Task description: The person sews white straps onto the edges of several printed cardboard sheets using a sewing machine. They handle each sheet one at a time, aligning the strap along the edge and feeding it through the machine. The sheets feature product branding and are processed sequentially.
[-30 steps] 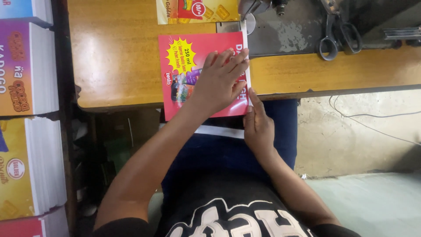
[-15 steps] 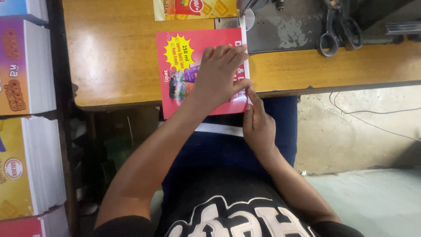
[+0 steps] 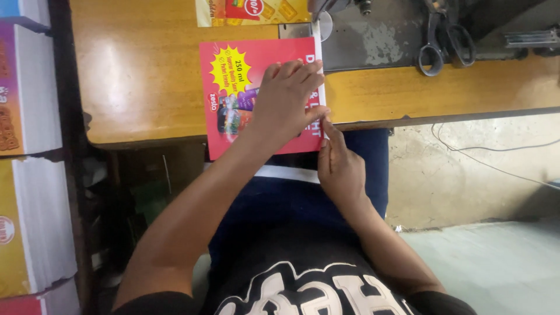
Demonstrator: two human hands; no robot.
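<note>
A red printed sheet (image 3: 233,116) with a yellow starburst lies on the wooden table (image 3: 134,87), and its near edge hangs over the table's front. My left hand (image 3: 286,102) lies flat on the sheet's right half and presses it down. My right hand (image 3: 338,166) is below the table edge and pinches the sheet's near right corner with thumb and forefinger. The sheet's far right corner sits by the grey metal machine plate (image 3: 373,41).
Black scissors (image 3: 434,38) lie on the metal plate at the far right. Another yellow and red printed sheet (image 3: 251,11) lies at the table's far edge. Tall stacks of printed sheets (image 3: 35,221) stand at the left. A thin cable (image 3: 496,157) runs across the floor on the right.
Both hands stay on the red sheet in the same grip. Only the view shifts slightly.
</note>
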